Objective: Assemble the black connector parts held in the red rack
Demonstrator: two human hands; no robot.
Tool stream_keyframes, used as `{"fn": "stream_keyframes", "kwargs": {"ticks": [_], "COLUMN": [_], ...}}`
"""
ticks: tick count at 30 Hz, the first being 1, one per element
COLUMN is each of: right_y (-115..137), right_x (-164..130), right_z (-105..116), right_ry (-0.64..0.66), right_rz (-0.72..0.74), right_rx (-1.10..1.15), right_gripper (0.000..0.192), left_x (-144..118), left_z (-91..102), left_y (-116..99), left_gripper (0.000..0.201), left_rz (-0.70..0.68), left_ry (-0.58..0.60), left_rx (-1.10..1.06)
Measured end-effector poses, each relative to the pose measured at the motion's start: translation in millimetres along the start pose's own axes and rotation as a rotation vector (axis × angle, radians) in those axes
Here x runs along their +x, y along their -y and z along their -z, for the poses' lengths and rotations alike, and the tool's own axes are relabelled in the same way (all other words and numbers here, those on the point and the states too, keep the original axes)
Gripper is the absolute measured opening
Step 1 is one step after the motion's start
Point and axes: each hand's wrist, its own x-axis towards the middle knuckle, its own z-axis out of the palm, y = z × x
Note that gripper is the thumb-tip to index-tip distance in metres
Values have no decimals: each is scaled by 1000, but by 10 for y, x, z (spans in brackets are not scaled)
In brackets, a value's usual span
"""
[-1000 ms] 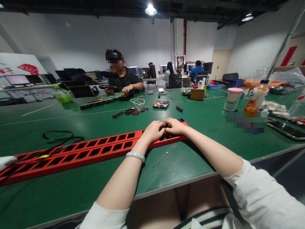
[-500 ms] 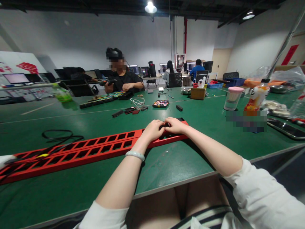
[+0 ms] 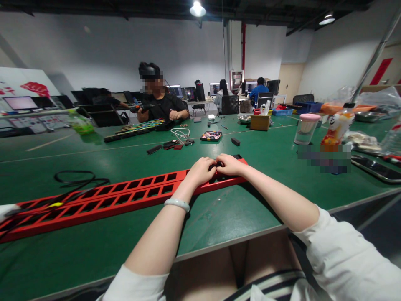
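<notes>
Both hands are pressing together, left hand (image 3: pixel 202 170) and right hand (image 3: pixel 230 164) curling closed over a small black part (image 3: pixel 219 171) at the right end of the long red slotted rail (image 3: pixel 125 196) lying on the green bench (image 3: pixel 219 217). Rail is looking stiff and unwieldy, best gripped along its solid edges; the part seems light.

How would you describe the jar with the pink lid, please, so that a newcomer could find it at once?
Start at the big green table and look past the long red slotted frame to the far right side. There the jar stands upright, just left of an orange and white snack bag. It alone is see-through with a pink lid; the yellow box farther back is opaque.
</notes>
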Motion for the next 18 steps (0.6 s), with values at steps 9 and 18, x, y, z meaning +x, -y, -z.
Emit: {"fn": "stream_keyframes", "kwargs": {"ticks": [9,18], "right_y": [4,14], "right_x": [4,-1], "right_z": [4,11], "right_ry": [6,9], "right_rz": [-2,-6], "right_rx": [-4,-15], "right_gripper": [16,15], "left_x": [-1,-2], "left_z": [17,16], "left_y": [-21,-19], "left_gripper": [22,22], "left_rz": [27,-4], "left_ry": [15,-2], "left_rx": [-9,7]}}
